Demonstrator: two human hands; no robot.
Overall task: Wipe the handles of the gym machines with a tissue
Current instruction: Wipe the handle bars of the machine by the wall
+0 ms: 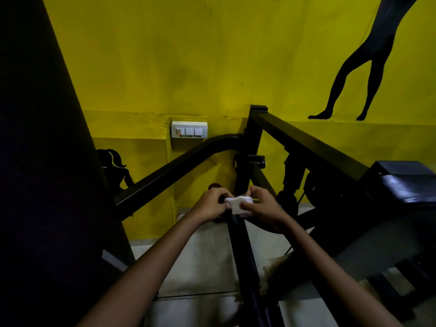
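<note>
the left hand (211, 202) and the right hand (262, 204) meet just below the centre of the view, both with curled fingers pinching a small white tissue (238, 204) between them. the tissue is soft, folded into a rough rectangle, its long axis running from 9 to 3 o'clock, flat face turned up toward the camera. it sits in front of a black square-section metal post (245, 253) that runs toward 6 o'clock; whether it touches the post cannot be told. from the 12 o'clock end of the frame (256, 128) a matte black bar (174, 171) slopes down toward 8 o'clock, and another (313, 149) toward 4 o'clock, ending by a shiny black padded seat (408, 185). at 11 o'clock a white plastic switch plate (189, 129) sits on the yellow painted wall (188, 55). pale floor tiles (203, 260) lie below.
</note>
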